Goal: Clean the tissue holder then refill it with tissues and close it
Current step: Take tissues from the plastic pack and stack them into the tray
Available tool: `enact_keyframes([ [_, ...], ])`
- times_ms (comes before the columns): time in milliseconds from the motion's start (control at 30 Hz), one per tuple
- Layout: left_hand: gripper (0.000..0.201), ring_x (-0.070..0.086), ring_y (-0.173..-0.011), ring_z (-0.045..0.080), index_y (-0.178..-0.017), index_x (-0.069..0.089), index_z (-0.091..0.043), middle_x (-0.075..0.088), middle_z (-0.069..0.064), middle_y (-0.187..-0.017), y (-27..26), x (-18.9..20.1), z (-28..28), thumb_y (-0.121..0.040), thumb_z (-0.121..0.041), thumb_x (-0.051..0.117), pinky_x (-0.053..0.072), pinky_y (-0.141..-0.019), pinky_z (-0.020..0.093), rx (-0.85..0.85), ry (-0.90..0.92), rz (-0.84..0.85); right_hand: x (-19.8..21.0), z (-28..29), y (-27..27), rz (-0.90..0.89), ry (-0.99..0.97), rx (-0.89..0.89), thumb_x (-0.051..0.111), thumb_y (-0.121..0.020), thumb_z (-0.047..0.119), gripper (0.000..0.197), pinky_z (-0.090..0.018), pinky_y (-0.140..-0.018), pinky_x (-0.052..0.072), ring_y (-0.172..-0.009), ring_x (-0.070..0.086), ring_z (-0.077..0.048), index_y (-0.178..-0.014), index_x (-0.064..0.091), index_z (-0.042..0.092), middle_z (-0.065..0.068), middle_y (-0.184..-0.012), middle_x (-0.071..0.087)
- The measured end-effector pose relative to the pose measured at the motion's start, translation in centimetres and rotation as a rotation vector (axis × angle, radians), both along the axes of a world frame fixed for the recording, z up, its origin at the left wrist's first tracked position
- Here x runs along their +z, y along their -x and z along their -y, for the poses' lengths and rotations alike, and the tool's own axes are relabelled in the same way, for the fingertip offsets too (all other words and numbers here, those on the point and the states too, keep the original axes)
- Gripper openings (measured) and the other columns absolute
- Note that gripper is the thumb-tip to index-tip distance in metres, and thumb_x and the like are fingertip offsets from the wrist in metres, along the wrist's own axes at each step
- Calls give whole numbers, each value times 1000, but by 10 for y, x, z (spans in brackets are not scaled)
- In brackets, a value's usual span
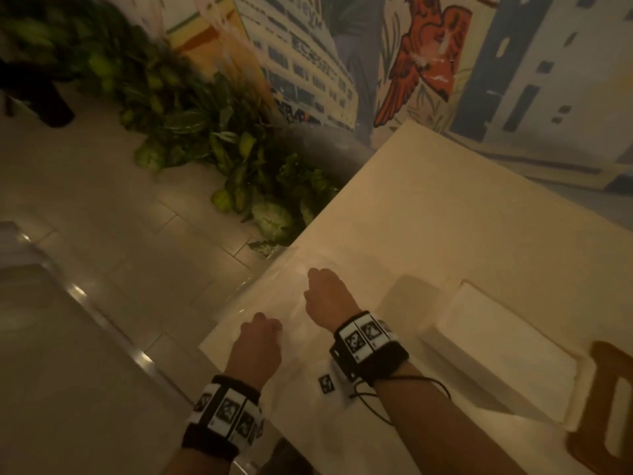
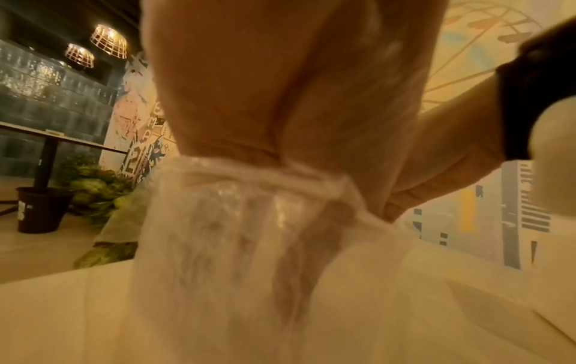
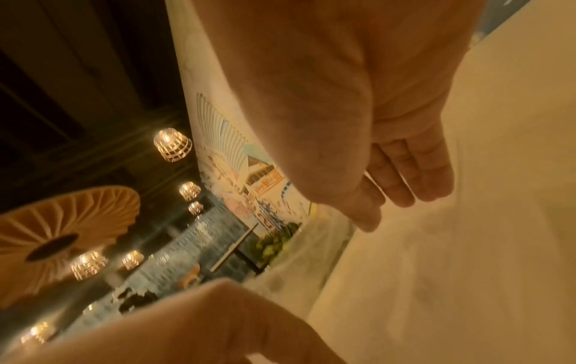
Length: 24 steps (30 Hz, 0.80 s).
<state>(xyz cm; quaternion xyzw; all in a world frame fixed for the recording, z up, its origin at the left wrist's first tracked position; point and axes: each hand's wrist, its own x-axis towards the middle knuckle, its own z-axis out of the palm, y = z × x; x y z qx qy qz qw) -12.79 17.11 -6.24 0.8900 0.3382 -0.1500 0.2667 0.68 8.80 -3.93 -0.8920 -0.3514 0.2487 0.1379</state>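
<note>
A clear plastic wrapper (image 1: 291,303) lies crumpled on the pale table (image 1: 445,217) near its left corner. My left hand (image 1: 260,337) grips a bunched part of it, seen close in the left wrist view as gathered film (image 2: 249,221) under the fist. My right hand (image 1: 325,296) sits just beyond, thumb and curled fingers (image 3: 405,182) pinching the wrapper's far edge (image 3: 324,236). A white block of tissues (image 1: 496,358) rests on the table to the right of my right forearm. At the right edge stands a brown wooden tissue holder (image 1: 609,406), partly cut off.
Leafy green plants (image 1: 222,149) fill a planter beside the table's left edge, against a painted mural wall (image 1: 428,63). Tiled floor (image 1: 102,217) lies left of the table. A black bucket (image 2: 43,211) stands on the floor by another table.
</note>
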Motion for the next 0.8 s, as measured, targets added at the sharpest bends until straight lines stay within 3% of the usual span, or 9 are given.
enact_keyframes([
  [133,34,53,-104,19,-116,61,-23,51,0,-117,-2,1,-1,-87,-4,55,51,-91,34,-24,-13,-33,-14,-16,-1,145,179,71,53,-91,7,35,-37,-95,47,-114,52,-29,-124,46,3,-16,-126,50],
  [367,38,46,-110,21,-122,56,-22,44,2,-127,-1,3,1,-90,-1,52,49,-93,32,-27,2,-39,-27,-28,1,287,279,4,58,-89,13,65,-44,-96,46,-118,51,-34,-143,26,-4,-22,-134,46],
  [600,38,43,-115,23,-123,55,-22,41,3,-130,-1,6,0,-90,-3,52,46,-98,34,-24,26,-34,-25,-37,3,285,331,-109,57,-91,17,61,-46,-98,43,-119,50,-36,-140,29,-5,-24,-133,48],
  [800,40,41,-117,26,-125,53,-23,38,4,-132,-1,4,-1,-90,-4,51,46,-98,36,-49,19,-51,-27,-35,-5,214,255,-148,64,-86,16,47,-39,-93,46,-113,53,-30,-126,41,6,-15,-126,51],
])
